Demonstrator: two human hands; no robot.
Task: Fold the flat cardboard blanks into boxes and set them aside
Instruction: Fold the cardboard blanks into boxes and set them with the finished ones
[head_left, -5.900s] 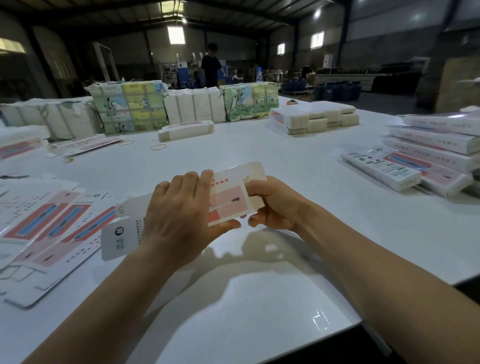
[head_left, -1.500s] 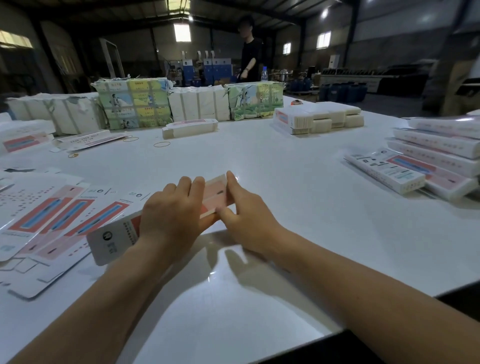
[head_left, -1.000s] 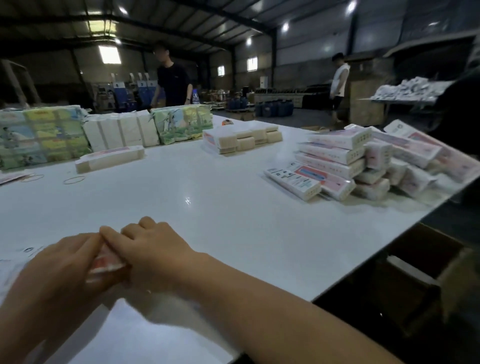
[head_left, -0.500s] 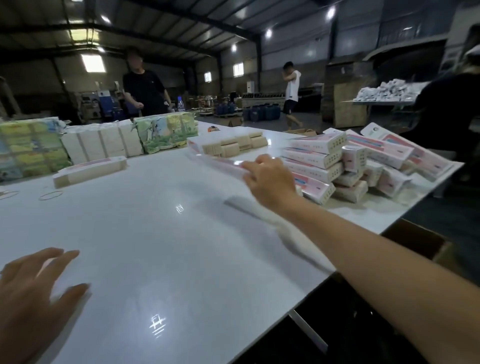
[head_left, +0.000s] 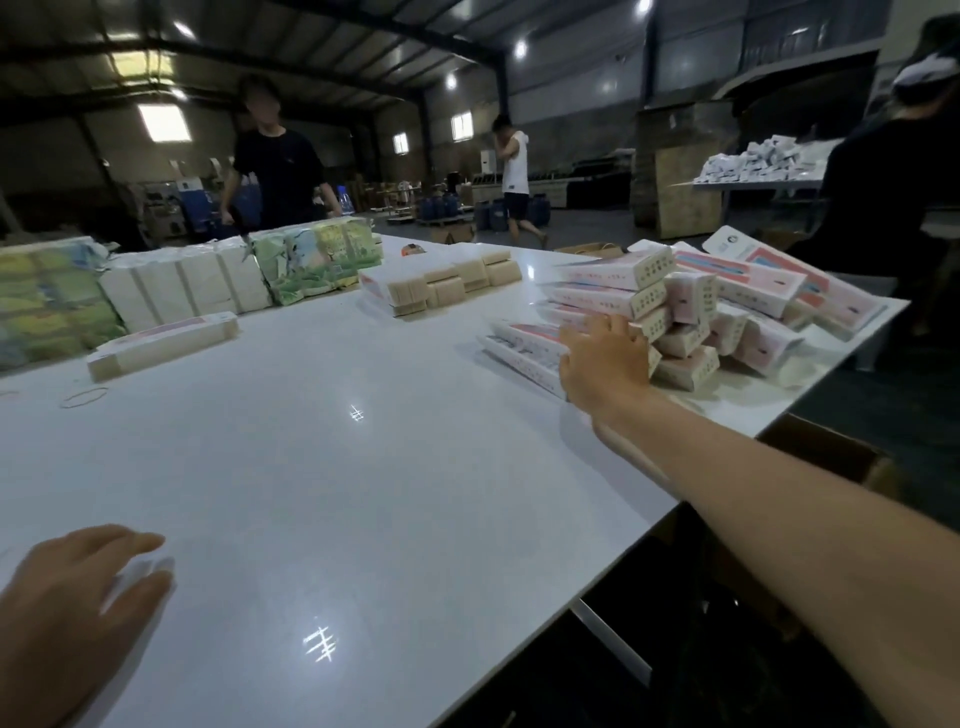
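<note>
Near field: the left hand (head_left: 67, 603), fingers straight and spread, hovers over or rests on the glossy white table (head_left: 332, 493); contact cannot be told. It holds nothing. Middle field: the right hand (head_left: 605, 358), arm fully extended, lies with relaxed fingers against the heap of folded pink-and-white cardboard boxes (head_left: 691, 306) at the table's right edge, its palm over a long folded pink-and-white box (head_left: 524, 348) lying at the foot of the heap; whether the fingers grip it cannot be told. Far field: a single long folded carton (head_left: 161, 345), tan-edged stacks of flat blanks (head_left: 441, 283), and wrapped white and green bundles (head_left: 197, 280) along the far side.
</note>
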